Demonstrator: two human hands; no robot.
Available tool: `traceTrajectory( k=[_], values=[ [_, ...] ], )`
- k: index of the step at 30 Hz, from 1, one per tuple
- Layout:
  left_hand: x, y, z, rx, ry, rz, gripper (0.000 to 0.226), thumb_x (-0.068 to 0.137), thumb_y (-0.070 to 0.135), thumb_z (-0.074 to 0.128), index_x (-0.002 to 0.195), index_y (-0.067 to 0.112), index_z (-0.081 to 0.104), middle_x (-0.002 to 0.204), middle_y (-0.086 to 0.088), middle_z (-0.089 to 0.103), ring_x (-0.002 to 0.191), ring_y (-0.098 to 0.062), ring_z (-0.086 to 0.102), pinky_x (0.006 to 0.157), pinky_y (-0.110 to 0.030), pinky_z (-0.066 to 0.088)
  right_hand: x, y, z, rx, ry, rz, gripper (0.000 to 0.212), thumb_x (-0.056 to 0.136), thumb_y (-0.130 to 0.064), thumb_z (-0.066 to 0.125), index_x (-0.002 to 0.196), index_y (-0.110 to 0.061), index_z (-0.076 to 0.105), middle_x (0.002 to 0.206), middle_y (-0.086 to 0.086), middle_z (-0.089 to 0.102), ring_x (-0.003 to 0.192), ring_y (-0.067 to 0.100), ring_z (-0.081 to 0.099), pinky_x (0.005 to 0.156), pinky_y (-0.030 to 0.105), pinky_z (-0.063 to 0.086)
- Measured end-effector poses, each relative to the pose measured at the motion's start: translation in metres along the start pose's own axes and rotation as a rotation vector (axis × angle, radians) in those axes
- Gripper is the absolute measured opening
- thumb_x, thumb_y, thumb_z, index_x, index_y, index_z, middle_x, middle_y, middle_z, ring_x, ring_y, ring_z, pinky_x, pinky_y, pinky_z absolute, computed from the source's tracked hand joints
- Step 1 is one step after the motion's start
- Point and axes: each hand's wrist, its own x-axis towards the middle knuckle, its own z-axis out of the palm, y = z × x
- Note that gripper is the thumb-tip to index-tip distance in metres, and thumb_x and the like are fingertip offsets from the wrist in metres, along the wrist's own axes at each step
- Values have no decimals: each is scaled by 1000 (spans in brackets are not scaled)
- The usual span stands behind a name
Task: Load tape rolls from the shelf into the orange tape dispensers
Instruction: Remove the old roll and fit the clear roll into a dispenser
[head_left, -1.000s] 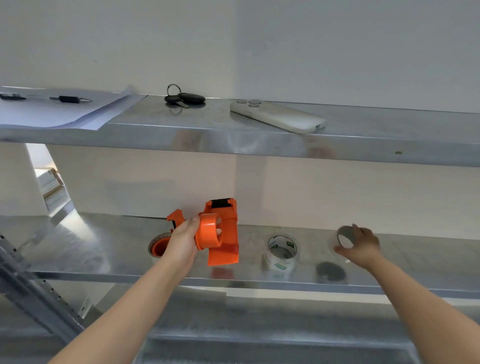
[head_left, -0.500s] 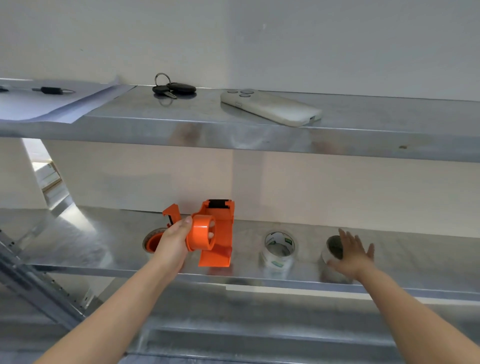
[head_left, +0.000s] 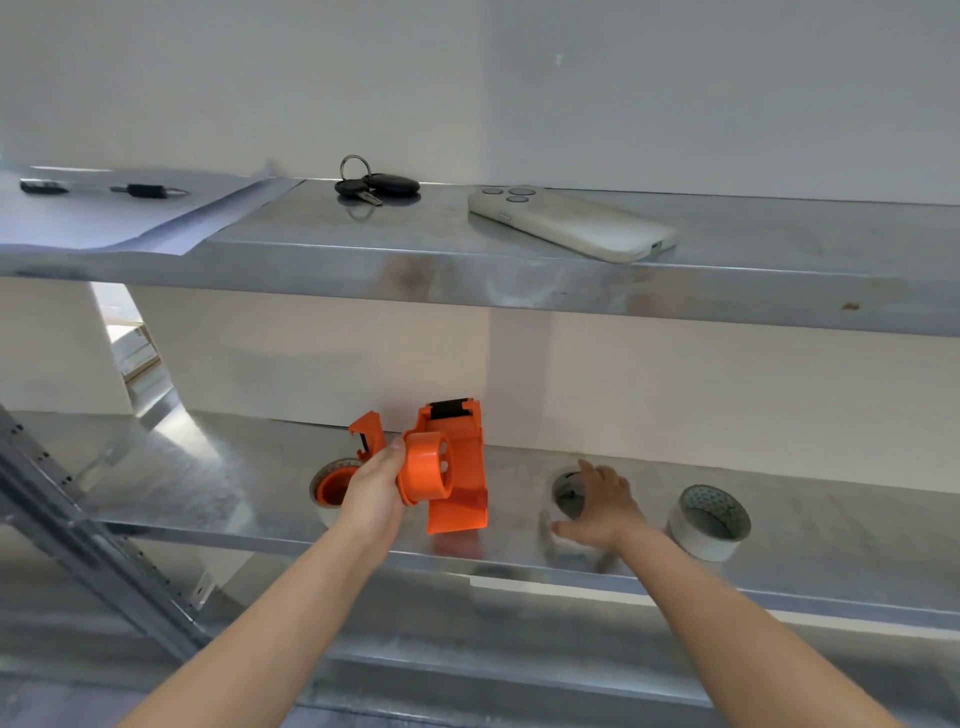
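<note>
Head view: two galvanised steel shelves run wall to wall, the upper shelf (head_left: 519, 280) with a folded front lip, the lower shelf (head_left: 218, 499) dull and mottled, its front edge just below both wrists. Between the two there is plenty of open height above the hands, and bare metal stretches out past the right fingertips toward the far end. A perforated upright (head_left: 78, 535) slants down beyond the left forearm.

The left hand (head_left: 371, 499) is closed around the orange tape dispenser (head_left: 447, 467), fingers wrapped about its round hub, holding it off the lower shelf; it is glossy moulded plastic, with a flat plate hanging below the hub and a black roller at the top, and the hub looks bare. Just behind those fingers a loaded dispenser (head_left: 332, 486) lies on the shelf, pale tape ringing an orange core.

The right hand (head_left: 597, 512) is spread wide, fingers apart and blurred, over a clear tape roll (head_left: 566, 493), which stands on the shelf under the fingertips; whether they touch it I cannot tell. Beyond the little finger a white tape roll (head_left: 709, 522) sits near the front edge.

Up top: a pale phone (head_left: 571, 223), paper sheets (head_left: 104, 218) with a pen (head_left: 150, 190), and keys (head_left: 376, 184)
</note>
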Motion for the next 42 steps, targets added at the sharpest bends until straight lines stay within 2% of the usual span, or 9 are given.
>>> traceTrajectory(
  k=[3, 7, 12, 17, 23, 28, 32, 37, 42],
  values=[
    [0, -1, -8, 13, 0, -7, 29, 98, 25, 37, 101, 9, 61, 78, -1, 77, 67, -12, 71, 59, -25, 58, 1, 3, -6, 280, 78, 126, 103, 62, -54, 73, 145, -21, 22, 146, 13, 34, 133, 32, 36, 107, 38, 38],
    [-1, -3, -5, 67, -19, -14, 32, 98, 26, 37, 98, 9, 64, 79, -2, 76, 67, -14, 70, 72, -34, 55, -14, 2, -26, 1115, 22, 182, 61, 82, -34, 64, 136, -15, 43, 115, 11, 60, 94, 25, 59, 68, 31, 49],
    [-2, -6, 15, 192, -25, 7, 32, 97, 34, 39, 103, 15, 63, 79, -2, 76, 83, -24, 68, 91, -44, 50, -39, -14, -53, 1708, -208, 0, 52, 65, -42, 68, 109, -15, 60, 97, 8, 63, 90, 22, 58, 84, 34, 46],
    [-15, -2, 44, 289, -92, 72, 25, 97, 32, 41, 108, 19, 59, 110, -13, 68, 104, -27, 64, 100, -42, 46, -55, -63, -52, 1478, -225, -112, 71, 63, -40, 72, 125, -14, 49, 108, 11, 65, 90, 20, 63, 72, 29, 52],
    [-20, 1, 43, 298, -137, 94, 24, 96, 34, 40, 102, 24, 61, 100, -7, 71, 93, -21, 67, 84, -34, 53, -66, -89, -44, 1311, -108, -151, 82, 67, -30, 68, 136, -19, 26, 114, 5, 58, 96, 18, 62, 78, 32, 53],
    [-26, 4, 47, 209, -214, 37, 32, 98, 31, 38, 109, 18, 64, 101, -11, 72, 92, -23, 69, 86, -38, 54, -73, -100, -32, 1327, -172, -191, 53, 68, -31, 68, 112, -31, 38, 127, 7, 55, 108, 22, 61, 85, 35, 53],
    [-29, 4, 47, 120, -208, -22, 38, 99, 35, 31, 107, 19, 65, 93, -6, 73, 86, -18, 70, 79, -34, 54, -71, -108, -24, 1232, -83, -165, 76, 70, -38, 74, 131, -26, 31, 133, 1, 51, 117, 22, 56, 100, 43, 48],
    [-29, 2, 40, 19, -202, -110, 50, 90, 50, 45, 118, 13, 62, 116, -10, 68, 111, -23, 62, 103, -44, 44, -81, -115, -24, 987, -34, -296, 63, 77, -34, 72, 127, -38, 33, 126, -16, 46, 121, 4, 46, 91, 18, 46],
    [-19, -3, 29, -152, -207, -201, 47, 96, 42, 33, 92, 10, 68, 84, -8, 69, 83, -20, 64, 74, -34, 53, -85, -101, -15, 1059, 455, -245, 71, 64, -52, 63, 129, -30, 43, 134, -8, 41, 125, 9, 42, 104, 30, 38]
  ],
)
